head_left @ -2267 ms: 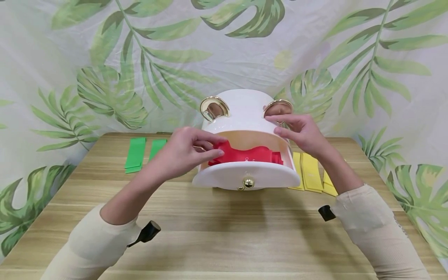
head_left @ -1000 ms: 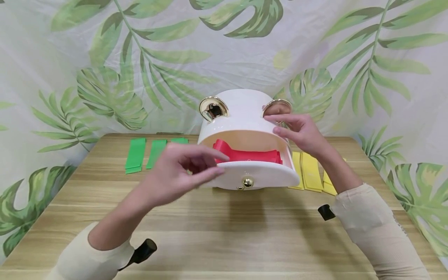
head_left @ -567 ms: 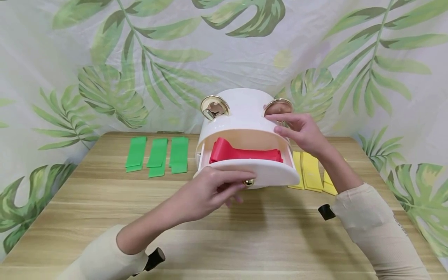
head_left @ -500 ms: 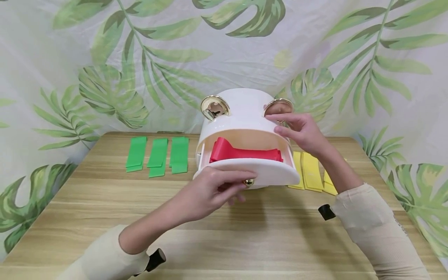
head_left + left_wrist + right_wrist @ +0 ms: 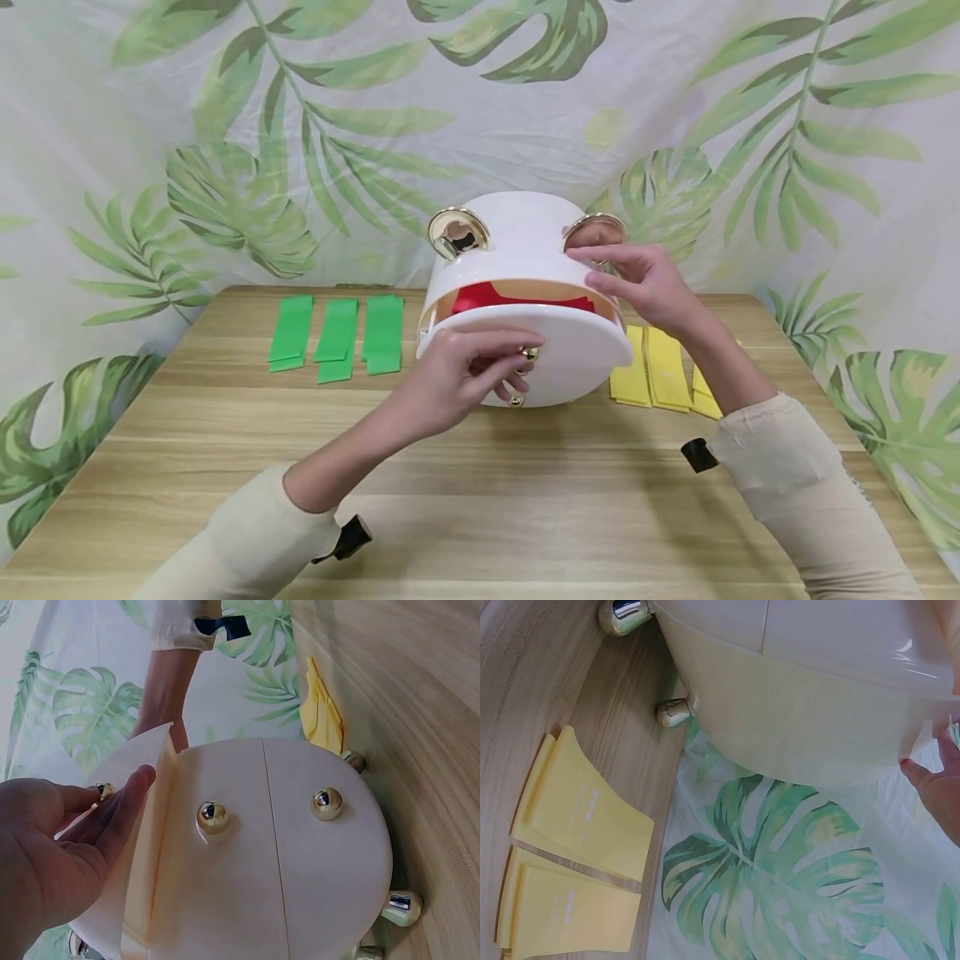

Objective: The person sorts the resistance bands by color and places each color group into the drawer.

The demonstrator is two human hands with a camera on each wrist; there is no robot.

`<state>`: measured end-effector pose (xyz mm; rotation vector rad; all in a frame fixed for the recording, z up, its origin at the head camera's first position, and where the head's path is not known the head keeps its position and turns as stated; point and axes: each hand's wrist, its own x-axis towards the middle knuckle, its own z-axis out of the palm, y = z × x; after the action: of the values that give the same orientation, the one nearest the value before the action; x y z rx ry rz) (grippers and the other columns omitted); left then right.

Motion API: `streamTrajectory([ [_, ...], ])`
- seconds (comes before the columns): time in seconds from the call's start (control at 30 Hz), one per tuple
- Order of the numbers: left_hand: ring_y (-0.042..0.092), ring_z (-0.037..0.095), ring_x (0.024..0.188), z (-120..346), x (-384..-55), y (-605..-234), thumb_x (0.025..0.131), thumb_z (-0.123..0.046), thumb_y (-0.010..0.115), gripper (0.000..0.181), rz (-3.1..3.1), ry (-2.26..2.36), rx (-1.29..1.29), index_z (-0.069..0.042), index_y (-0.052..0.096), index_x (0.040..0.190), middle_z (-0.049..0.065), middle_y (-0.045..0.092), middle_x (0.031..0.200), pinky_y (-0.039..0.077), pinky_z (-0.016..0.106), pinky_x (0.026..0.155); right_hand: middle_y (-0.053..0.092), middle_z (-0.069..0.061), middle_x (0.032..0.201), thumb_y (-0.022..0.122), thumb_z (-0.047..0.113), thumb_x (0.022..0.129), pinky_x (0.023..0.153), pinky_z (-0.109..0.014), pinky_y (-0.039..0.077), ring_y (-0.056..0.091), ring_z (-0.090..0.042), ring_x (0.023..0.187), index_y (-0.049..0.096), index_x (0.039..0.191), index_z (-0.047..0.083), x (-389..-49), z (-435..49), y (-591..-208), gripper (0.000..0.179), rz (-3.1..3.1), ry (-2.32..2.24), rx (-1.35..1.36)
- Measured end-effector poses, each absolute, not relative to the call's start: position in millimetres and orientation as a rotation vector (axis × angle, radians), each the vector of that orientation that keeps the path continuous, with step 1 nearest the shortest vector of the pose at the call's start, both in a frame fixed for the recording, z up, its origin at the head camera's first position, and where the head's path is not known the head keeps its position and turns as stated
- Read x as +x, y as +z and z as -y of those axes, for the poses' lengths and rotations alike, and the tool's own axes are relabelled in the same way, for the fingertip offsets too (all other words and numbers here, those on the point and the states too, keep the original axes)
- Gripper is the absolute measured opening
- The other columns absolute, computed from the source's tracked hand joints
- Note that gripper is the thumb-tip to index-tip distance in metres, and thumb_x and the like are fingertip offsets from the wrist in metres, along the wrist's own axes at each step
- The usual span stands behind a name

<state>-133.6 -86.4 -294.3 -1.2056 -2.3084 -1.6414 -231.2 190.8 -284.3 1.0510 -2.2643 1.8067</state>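
Observation:
A glossy white drawer box (image 5: 525, 221) with gold ears stands on the table. Its top drawer (image 5: 577, 362) is partly out, and folded red bands (image 5: 480, 296) show through the gap above its front. My left hand (image 5: 461, 375) pinches the gold knob (image 5: 530, 353) of that drawer between thumb and fingers. My right hand (image 5: 652, 287) rests against the box's upper right side, index finger at the gold ear (image 5: 596, 227) and thumb below it. In the left wrist view, two lower fronts with gold knobs (image 5: 213, 817) sit closed.
Several flat green bands (image 5: 291, 329) lie in piles left of the box on the wooden table (image 5: 450, 517). Folded yellow bands (image 5: 667, 367) lie to its right, close by my right forearm. A leaf-patterned cloth (image 5: 360, 150) hangs behind.
My left hand has left the red bands, taken hold of the knob and moved inward with it. The top drawer has slid partly in, hiding more red. My right hand has stayed put.

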Motion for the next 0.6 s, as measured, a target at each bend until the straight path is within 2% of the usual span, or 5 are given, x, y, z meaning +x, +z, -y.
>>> streamTrajectory([
  [0.2,0.074,0.020,0.072,85.3,-145.6,-295.2,0.095,0.009,0.068,0.028,2.307,-1.608,-1.177,0.005,0.072,0.123,0.016,0.076,0.091,0.062,0.034,0.065,0.074,-0.001,0.123,0.066,-0.008,0.094,0.118,-0.041,0.034,0.055,-0.019,0.131,0.077,0.122,0.007,-230.3,-190.1,-284.8,0.033,2.242,1.835,1.065],
  [0.3,0.075,0.024,0.073,84.0,-151.9,-296.6,0.096,0.009,0.066,0.027,2.305,-1.616,-1.154,0.006,0.071,0.123,0.018,0.076,0.094,0.063,0.036,0.066,0.074,0.002,0.122,0.066,-0.008,0.095,0.117,-0.038,0.034,0.054,-0.018,0.133,0.077,0.122,0.006,-230.0,-189.7,-284.8,0.032,2.233,1.851,1.073],
  [0.47,0.075,0.030,0.074,82.1,-160.0,-297.2,0.098,0.010,0.063,0.025,2.296,-1.636,-1.131,0.009,0.070,0.122,0.020,0.075,0.095,0.062,0.032,0.067,0.073,0.004,0.124,0.064,-0.011,0.093,0.112,-0.034,0.039,0.053,-0.019,0.133,0.077,0.122,0.005,-231.7,-190.7,-286.2,0.035,2.228,1.865,1.068],
  [0.6,0.075,0.031,0.076,84.6,-159.9,-299.6,0.098,0.009,0.063,0.030,2.308,-1.609,-1.182,0.008,0.068,0.127,0.020,0.074,0.095,0.062,0.031,0.068,0.073,0.004,0.124,0.063,-0.012,0.093,0.111,-0.034,0.039,0.053,-0.019,0.133,0.077,0.122,0.005,-232.4,-191.2,-286.5,0.035,2.224,1.870,1.069],
])
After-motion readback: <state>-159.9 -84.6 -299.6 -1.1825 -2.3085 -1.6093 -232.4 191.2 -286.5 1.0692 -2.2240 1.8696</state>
